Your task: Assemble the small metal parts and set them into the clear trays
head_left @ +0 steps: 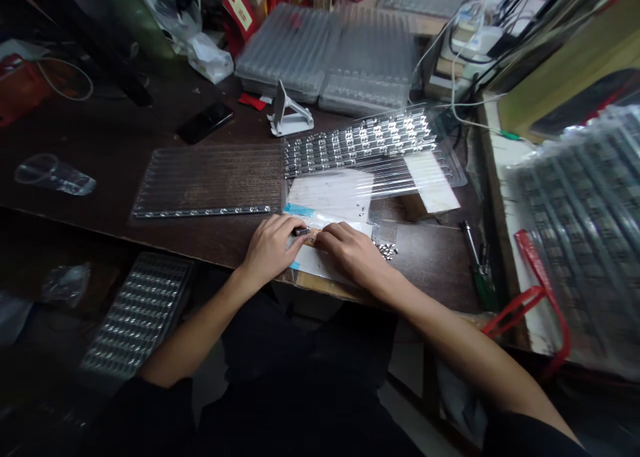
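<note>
Fingers: the left hand's fingers are seen held together, closed on a small black component; the right hand's fingers are kept together and curled downward, and whether anything is pinched beneath them cannot be told.
Hands: the left hand and the right hand are held just beside each other, fingertips almost meeting, at the table's near edge.
Component: the piece is gripped right there between the hands, above a white sheet marked with blue tape.
Loose parts: a small heap of silvery metal parts is seen just right of the right hand, with a few specks scattered on the white sheet.
Trays: a clear plastic tray is laid left of the hands, one row of components lying along its near side. A tray packed with rows of metal-and-black parts is set just beyond the sheet.
Table: a dark wooden table is seen bearing it all, with a black smartphone and a white phone stand placed further off.
Right side: a green-handled screwdriver is laid by the table's right end.
</note>
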`<state>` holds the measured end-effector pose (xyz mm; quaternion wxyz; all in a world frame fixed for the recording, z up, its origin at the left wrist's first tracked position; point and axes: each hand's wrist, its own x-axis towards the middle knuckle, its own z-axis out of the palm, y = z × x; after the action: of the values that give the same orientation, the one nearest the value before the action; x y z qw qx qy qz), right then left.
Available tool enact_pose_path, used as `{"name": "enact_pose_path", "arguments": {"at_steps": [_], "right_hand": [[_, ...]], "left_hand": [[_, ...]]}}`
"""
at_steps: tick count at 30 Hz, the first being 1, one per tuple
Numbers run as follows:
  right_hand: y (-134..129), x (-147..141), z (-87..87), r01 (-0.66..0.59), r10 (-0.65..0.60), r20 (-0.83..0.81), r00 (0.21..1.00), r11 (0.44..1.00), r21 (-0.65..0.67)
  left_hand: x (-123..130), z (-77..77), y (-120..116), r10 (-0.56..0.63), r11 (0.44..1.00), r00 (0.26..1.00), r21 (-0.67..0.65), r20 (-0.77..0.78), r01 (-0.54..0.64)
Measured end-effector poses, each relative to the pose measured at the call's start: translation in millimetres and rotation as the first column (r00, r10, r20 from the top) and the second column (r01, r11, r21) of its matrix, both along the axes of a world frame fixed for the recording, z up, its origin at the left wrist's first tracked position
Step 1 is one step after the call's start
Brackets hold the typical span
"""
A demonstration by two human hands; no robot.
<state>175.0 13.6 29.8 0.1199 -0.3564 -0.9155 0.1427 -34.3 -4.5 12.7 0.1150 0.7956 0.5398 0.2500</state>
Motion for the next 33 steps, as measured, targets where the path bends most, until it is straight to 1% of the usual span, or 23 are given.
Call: {"name": "enact_pose_path", "arguments": {"at_steps": [2, 5, 6, 7, 8, 10, 11, 13, 17, 19, 23, 26, 33], "right_hand": [[-2.5, -1.9, 2.3, -0.009, 0.008, 0.053, 0.999, 1.0, 0.023], [1.7, 4.5, 6.6, 0.004, -0.004, -0.008, 1.0, 0.999, -0.046], [4.9, 9.4, 8.3, 0.041, -0.045, -0.045, 0.998, 0.997, -0.069], [8.7, 15.1, 10.1, 0.108, -0.114, -0.076, 0.991, 0.991, -0.084], [12.7, 21.2, 11.9, 0.201, -0.208, -0.096, 0.973, 0.976, -0.085], [19.6, 31.9, 14.4, 0.379, -0.383, -0.095, 0.919, 0.923, -0.064], [22.0, 35.7, 14.8, 0.436, -0.439, -0.078, 0.895, 0.898, -0.056], [24.1, 39.4, 13.6, 0.484, -0.486, -0.031, 0.874, 0.874, -0.044], [22.8, 38.3, 7.4, 0.432, -0.432, 0.039, 0.901, 0.902, -0.016], [22.8, 38.8, 6.3, 0.405, -0.402, 0.071, 0.913, 0.913, -0.04], [23.4, 42.6, 9.7, 0.395, -0.384, 0.108, 0.917, 0.913, -0.102], [22.5, 43.7, 11.9, 0.382, -0.368, 0.126, 0.921, 0.918, -0.11], [22.8, 45.9, 11.6, 0.406, -0.388, 0.141, 0.911, 0.905, -0.125]], "left_hand": [[0.8, 0.0, 0.6, 0.003, 1.0, 1.0, -0.003, 0.019, -0.003], [7.2, 2.1, 1.5, 0.035, 0.999, 0.992, 0.019, 0.122, -0.038], [10.8, 3.3, 1.6, 0.042, 0.998, 0.985, 0.032, 0.165, -0.048], [15.1, 4.7, 1.7, 0.04, 0.998, 0.979, 0.043, 0.202, -0.05], [19.7, 6.0, 1.8, 0.032, 0.998, 0.973, 0.051, 0.229, -0.045], [28.8, 8.3, 2.2, 0.008, 0.998, 0.968, 0.055, 0.252, -0.022], [32.8, 9.0, 2.4, -0.003, 0.999, 0.968, 0.051, 0.251, -0.01], [38.6, 9.7, 2.8, -0.022, 0.999, 0.97, 0.034, 0.243, 0.014], [42.0, 9.3, 2.5, -0.049, 0.999, 0.974, 0.01, 0.22, 0.048], [41.7, 8.6, 2.2, -0.055, 0.998, 0.976, -0.002, 0.208, 0.057], [41.4, 6.0, 2.9, -0.077, 0.996, 0.976, -0.026, 0.205, 0.084], [41.9, 4.2, 3.8, -0.096, 0.994, 0.977, -0.025, 0.188, 0.102], [41.9, 2.4, 3.2, -0.12, 0.992, 0.984, -0.031, 0.135, 0.125]]}}
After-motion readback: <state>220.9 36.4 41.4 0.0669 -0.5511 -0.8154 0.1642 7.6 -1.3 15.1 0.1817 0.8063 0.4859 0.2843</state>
